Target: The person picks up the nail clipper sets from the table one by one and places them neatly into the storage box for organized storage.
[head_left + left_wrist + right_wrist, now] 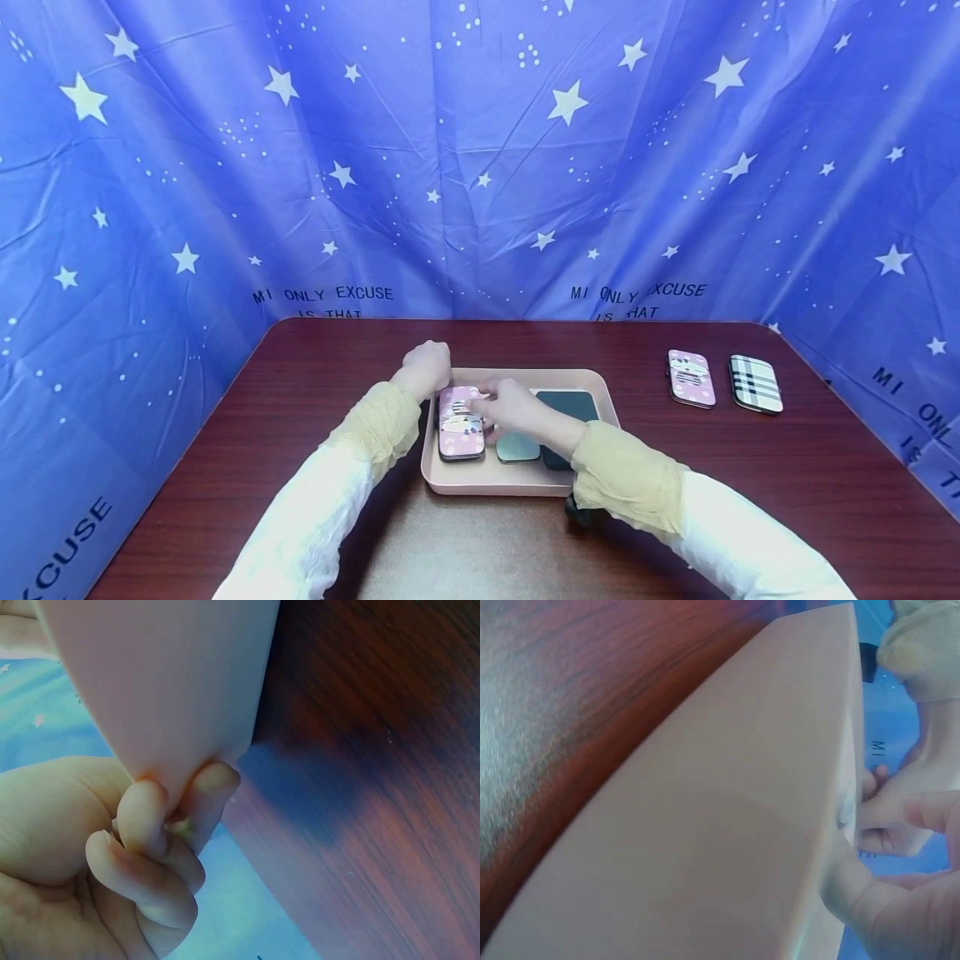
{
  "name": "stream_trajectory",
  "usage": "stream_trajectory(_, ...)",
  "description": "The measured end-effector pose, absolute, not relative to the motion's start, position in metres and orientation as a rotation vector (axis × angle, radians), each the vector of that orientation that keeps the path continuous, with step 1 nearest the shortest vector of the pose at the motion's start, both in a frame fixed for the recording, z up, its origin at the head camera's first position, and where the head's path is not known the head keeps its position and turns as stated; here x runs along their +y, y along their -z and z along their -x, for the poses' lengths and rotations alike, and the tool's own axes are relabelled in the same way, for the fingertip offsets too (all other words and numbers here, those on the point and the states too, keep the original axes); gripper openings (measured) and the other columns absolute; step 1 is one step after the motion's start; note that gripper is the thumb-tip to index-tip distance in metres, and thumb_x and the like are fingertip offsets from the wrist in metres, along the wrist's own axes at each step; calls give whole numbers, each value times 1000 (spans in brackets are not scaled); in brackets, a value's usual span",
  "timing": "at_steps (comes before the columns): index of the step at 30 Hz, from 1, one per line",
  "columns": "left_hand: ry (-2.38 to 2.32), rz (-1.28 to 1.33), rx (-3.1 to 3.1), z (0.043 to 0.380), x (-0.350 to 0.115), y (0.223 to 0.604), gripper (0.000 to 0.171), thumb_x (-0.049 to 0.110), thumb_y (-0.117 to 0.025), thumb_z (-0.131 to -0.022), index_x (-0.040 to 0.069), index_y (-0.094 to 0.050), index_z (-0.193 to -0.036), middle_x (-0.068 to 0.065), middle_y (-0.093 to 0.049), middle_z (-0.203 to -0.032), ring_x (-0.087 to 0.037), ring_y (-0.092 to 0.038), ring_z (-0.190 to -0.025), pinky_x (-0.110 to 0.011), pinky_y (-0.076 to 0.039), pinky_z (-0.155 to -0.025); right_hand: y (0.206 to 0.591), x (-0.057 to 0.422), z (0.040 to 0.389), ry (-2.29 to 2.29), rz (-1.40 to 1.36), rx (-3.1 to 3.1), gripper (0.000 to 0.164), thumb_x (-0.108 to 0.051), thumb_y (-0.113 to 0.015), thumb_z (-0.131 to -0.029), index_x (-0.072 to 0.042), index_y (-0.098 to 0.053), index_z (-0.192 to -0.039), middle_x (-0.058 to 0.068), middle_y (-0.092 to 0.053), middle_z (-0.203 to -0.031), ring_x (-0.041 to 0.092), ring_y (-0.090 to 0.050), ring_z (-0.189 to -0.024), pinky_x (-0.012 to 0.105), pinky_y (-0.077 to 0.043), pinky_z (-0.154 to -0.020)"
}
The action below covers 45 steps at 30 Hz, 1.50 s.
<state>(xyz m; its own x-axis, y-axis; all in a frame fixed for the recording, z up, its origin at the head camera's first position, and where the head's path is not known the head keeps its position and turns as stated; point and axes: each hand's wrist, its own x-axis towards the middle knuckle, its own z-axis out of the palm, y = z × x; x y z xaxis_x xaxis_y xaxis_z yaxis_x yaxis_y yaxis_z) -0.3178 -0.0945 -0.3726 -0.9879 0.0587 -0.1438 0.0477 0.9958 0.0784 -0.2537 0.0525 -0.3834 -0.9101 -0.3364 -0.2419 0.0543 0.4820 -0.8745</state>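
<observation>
My left hand (pixel 427 367) grips the far left corner of a shallow beige-pink tray (pixel 480 482); the left wrist view shows its curled fingers (pixel 142 814) pinching the tray's edge. Over the tray's interior, my right hand (pixel 517 408) reaches left, fingers apart, touching the right side of a pink flat case (pixel 461 442) with a cartoon print. Beneath that hand lie a pale green case (pixel 517 448) and a dark green case (pixel 573 403). Another dark piece (pixel 553 460) shows below the wrist, partly hidden. The right wrist view mostly holds the tray's outer wall (pixel 727 787).
On the reddish-brown wooden table (pixel 337 350), a second pink printed case (pixel 692 379) and a black-and-white plaid case (pixel 756 385) lie at the far right. A blue curtain (pixel 450 167) with white stars hangs behind the table and along both sides.
</observation>
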Motion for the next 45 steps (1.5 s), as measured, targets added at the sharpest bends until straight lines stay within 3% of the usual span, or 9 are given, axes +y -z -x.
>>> stream_trajectory(7, -107, -90, 2995, 320, -95, 375, 28, -2, -63, -74, 3, -60, -102, -13, -66, -104, -24, -64, -83, -38, -54, -60, 375, 60, 253, 1360, 247, 2270, 56, -17, -54, -94, 7, -33, -141, 18, -63, -96, 24, -65, -76, 36, -58, -63)
stream_trajectory(13, -109, -80, 2994, 328, -95, 383, 29, -3, -64, -70, 4, -60, -97, -13, -66, -100, -23, -63, -80, -36, -52, -55, 363, 66, 248, 1173, 414, 2375, 56, -23, -54, -95, 2, -34, -142, 19, -63, -110, 28, -65, -84, 37, -58, -65)
stream_trajectory(21, -121, -81, 2968, 322, -97, 373, 26, -7, -66, -66, 4, -61, -89, -13, -67, -96, -23, -64, -71, -34, -51, -49, 346, 71, 237, 768, 637, 2718, 56, -42, -48, -96, -6, -44, -139, 15, -57, -128, 30, -53, -120, 45, -42, -100)
stream_trajectory(29, -145, -95, 2961, 318, -102, 372, 27, -8, -65, -66, 5, -62, -90, -12, -68, -92, -23, -64, -73, -33, -51, -52, 334, 87, 227, 709, 850, 2857, 60, -49, -50, -93, -15, -42, -142, 10, -42, -145, 29, -36, -135, 48, -31, -110)
stream_trajectory(33, -194, -115, 2935, 319, -105, 373, 18, -6, -60, -73, 3, -60, -89, -8, -69, -72, -18, -64, -58, -29, -50, -48, 332, 100, 229, 656, 893, 2976, 63, -50, -52, -92, -15, -41, -142, 12, -37, -148, 34, -34, -136, 53, -32, -107)
stream_trajectory(35, -221, -149, 2914, 320, -107, 375, 10, -5, -56, -77, 2, -63, -81, -4, -66, -58, -14, -61, -47, -26, -48, -44, 330, 108, 231, 618, 898, 3039, 64, -51, -53, -91, -17, -41, -143, 12, -36, -148, 36, -35, -135, 56, -33, -105)
stream_trajectory(37, -246, -194, 2892, 321, -110, 376, 15, -3, -55, -79, 2, -66, -70, -2, -61, -47, -10, -55, -38, -22, -45, -41, 330, 117, 234, 569, 915, 3102, 64, -51, -54, -90, -17, -41, -143, 12, -36, -148, 38, -36, -133, 58, -33, -104)
stream_trajectory(40, -257, -299, 2878, 323, -115, 378, 26, -1, -57, -78, 6, -67, -55, 2, -56, -42, -6, -48, -33, -18, -43, -39, 329, 131, 240, 477, 941, 3179, 65, -51, -55, -90, -18, -40, -143, 12, -36, -149, 37, -37, -133, 60, -28, -106)
stream_trajectory(45, -391, -389, 2854, 326, -122, 383, 26, -2, -58, -76, 8, -59, -53, 3, -55, -42, -5, -45, -32, -17, -42, -37, 329, 152, 246, 377, 949, 3278, 66, -49, -58, -89, -16, -40, -143, 14, -34, -149, 34, -35, -134, 59, -23, -109)
